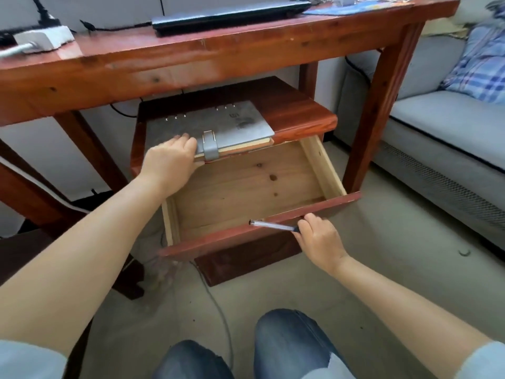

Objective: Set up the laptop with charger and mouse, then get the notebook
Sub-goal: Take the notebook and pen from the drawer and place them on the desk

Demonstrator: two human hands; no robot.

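Note:
A grey notebook [218, 124] with a clasp strap lies on top of a small red wooden cabinet [303, 110] under the desk. My left hand [170, 160] grips the notebook's near left edge, fingers on its cover. My right hand [319, 239] holds a pen [273, 225] and rests at the front panel of the pulled-out drawer [273, 233]. The drawer's pale wood inside shows nothing in it. A shut dark laptop [229, 15] lies on the red desk [191, 53], a black cable running from its left side. The mouse is not clearly visible.
A white power strip [43, 38] sits at the desk's left end. A blue mat [352, 8] lies at the desk's right. A grey sofa [442, 138] with a blue plaid cloth [481, 67] stands to the right. My knees [289, 343] are below, a grey cable on the floor.

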